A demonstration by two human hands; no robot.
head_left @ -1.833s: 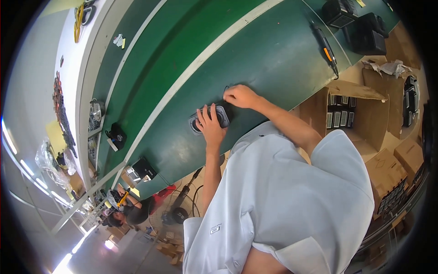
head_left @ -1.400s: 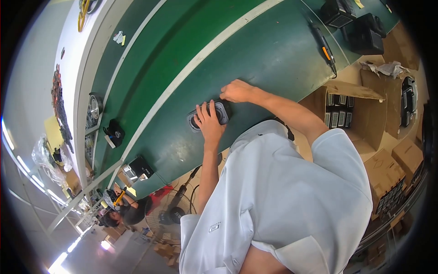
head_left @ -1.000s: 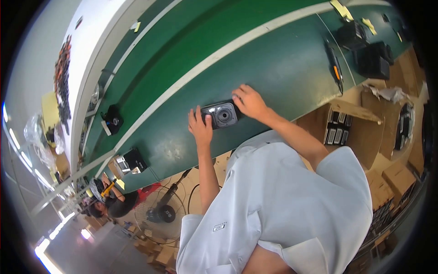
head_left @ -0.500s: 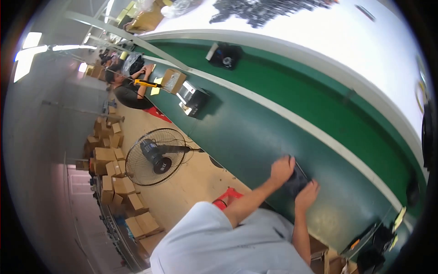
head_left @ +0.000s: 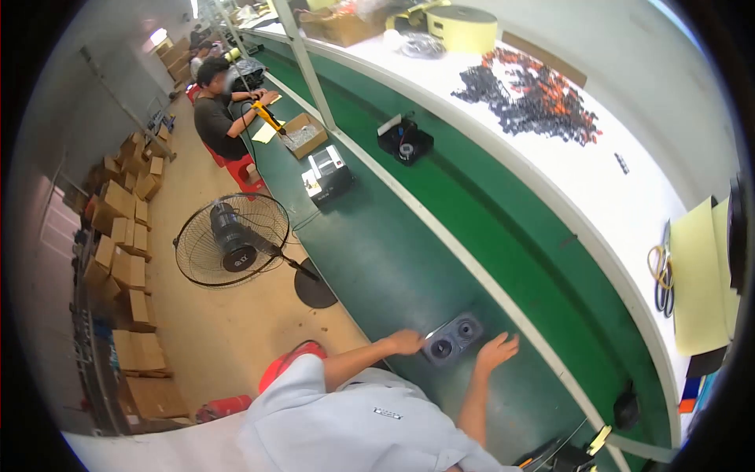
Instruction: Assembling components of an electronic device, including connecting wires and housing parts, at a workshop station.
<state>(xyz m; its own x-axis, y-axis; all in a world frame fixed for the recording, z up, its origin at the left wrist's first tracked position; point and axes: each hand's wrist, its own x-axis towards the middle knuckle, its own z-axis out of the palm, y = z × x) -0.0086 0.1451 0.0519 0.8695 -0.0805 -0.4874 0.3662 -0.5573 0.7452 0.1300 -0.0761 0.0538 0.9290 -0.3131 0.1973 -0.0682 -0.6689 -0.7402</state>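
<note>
Saw a dark bluish-grey unit [head_left: 454,339], oblong, with two round, ringed black openings set side by side along its length. Lay flat on the green bench [head_left: 377,259], openings facing up, long sides slanting from lower left to upper right in view.

Pale grey-blue shirt [head_left: 338,429], short sleeve [head_left: 292,387], small chest label [head_left: 388,413], bare forearms [head_left: 356,364]

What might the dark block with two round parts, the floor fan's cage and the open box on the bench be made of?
Dark block: probably plastic, fairly matte, going by its dark grey and moulded-looking rounds, though metal isn't ruled out.
Fan cage: likely metal wire, from its thin, curved bars; finish unclear.
Open box: seemingly cardboard, dull, judging by its plain brown walls.
</note>
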